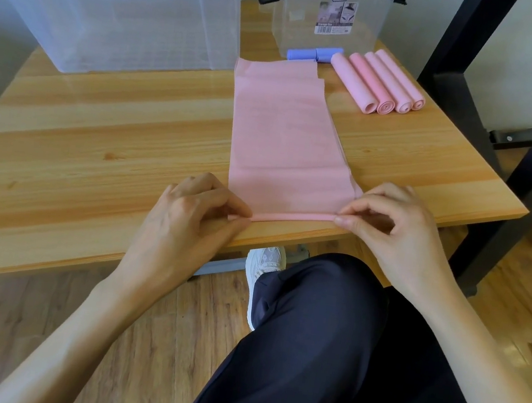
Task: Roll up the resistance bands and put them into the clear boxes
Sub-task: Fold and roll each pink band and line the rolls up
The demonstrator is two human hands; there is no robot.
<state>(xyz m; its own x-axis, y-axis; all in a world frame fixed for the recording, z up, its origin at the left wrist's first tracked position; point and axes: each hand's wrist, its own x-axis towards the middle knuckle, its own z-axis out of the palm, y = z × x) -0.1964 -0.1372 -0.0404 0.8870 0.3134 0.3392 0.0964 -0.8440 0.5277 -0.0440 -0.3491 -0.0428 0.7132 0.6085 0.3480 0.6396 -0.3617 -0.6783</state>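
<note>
A pink resistance band [286, 136] lies flat and lengthwise on the wooden table [96, 145], its near end turned into a thin roll [293, 217] close to the front edge. My left hand [195, 215] pinches the left end of that roll with thumb and fingers. My right hand [390, 224] pinches the right end. Several rolled pink bands [378, 82] lie side by side at the back right, with a rolled blue band [314, 55] beside them. A small clear box [333, 10] stands behind the rolls. A large clear box [115, 2] stands at the back left.
A black metal frame [468, 92] rises at the table's right side. My crossed leg in dark trousers [323, 344] and a white shoe [264, 265] sit below the table's front edge, above a wooden floor.
</note>
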